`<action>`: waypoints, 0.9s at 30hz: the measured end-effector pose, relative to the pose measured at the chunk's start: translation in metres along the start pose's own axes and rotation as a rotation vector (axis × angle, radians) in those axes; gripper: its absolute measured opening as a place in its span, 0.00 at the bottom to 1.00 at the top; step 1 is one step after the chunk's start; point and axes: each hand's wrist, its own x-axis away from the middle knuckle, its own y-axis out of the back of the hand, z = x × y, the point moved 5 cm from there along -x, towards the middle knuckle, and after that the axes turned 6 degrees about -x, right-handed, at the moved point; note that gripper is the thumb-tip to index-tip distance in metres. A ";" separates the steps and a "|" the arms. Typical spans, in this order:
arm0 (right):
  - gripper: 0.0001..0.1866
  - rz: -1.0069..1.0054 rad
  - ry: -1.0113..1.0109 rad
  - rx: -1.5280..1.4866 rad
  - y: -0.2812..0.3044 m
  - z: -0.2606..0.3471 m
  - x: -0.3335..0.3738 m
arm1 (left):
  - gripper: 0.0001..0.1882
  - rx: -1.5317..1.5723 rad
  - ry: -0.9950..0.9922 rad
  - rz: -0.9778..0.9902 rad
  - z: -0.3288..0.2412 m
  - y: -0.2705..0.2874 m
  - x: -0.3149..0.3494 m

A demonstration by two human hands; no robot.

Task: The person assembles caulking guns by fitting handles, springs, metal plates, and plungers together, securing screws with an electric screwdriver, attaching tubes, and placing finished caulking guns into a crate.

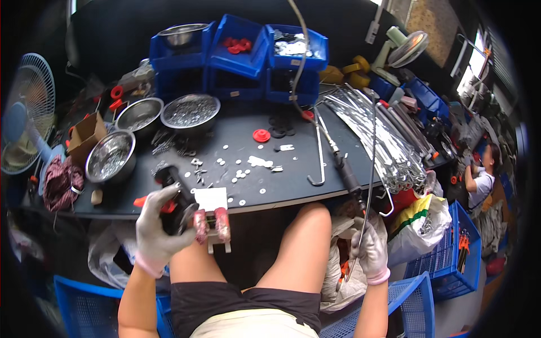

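My left hand (pixel 158 228), in a pale glove, curls around a black plastic part (pixel 183 197) at the table's front edge. An orange-red piece (pixel 167 206) shows behind its fingers; whether it belongs to that part I cannot tell. Just right of this hand stands a small fixture with a white plate (pixel 211 198) and two red-wrapped posts (pixel 222 225). My right hand (pixel 371 250), also gloved, is closed on a long thin metal rod (pixel 370 186), which slants upward past the table edge. A dark power screwdriver (pixel 347 176) hangs on its cable just above that hand.
Steel bowls (pixel 190 111) of small metal parts stand at left, with blue bins (pixel 239 45) behind. Washers and a red disc (pixel 261 135) lie on the dark table (pixel 253 191). Many hooked rods (pixel 372 135) are piled at right. Blue crates (pixel 451 259) flank me; another person (pixel 482 177) sits far right.
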 end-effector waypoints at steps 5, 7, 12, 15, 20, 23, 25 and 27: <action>0.35 0.241 0.052 -0.217 -0.111 0.027 -0.022 | 0.32 0.075 -0.143 0.036 -0.032 -0.012 -0.045; 0.32 0.385 0.127 0.043 -0.142 0.027 -0.004 | 0.31 0.104 -0.085 0.040 -0.034 0.000 -0.048; 0.34 0.453 0.671 0.857 -0.176 0.024 0.023 | 0.32 0.283 0.189 0.146 -0.030 0.011 -0.048; 0.37 0.449 0.704 0.885 -0.194 0.022 0.027 | 0.32 0.270 0.151 0.163 -0.025 0.014 -0.044; 0.36 0.368 0.691 1.074 -0.205 0.024 0.032 | 0.31 0.172 0.137 0.161 -0.019 0.019 -0.043; 0.36 0.353 0.704 1.107 -0.202 0.017 0.031 | 0.33 0.018 0.017 0.098 -0.023 0.015 -0.040; 0.33 0.405 0.718 1.111 -0.201 0.007 0.028 | 0.34 -0.104 -0.136 0.007 -0.024 0.014 -0.038; 0.30 0.462 0.134 0.636 -0.192 -0.014 0.016 | 0.34 -0.145 -0.158 -0.006 -0.019 0.010 -0.032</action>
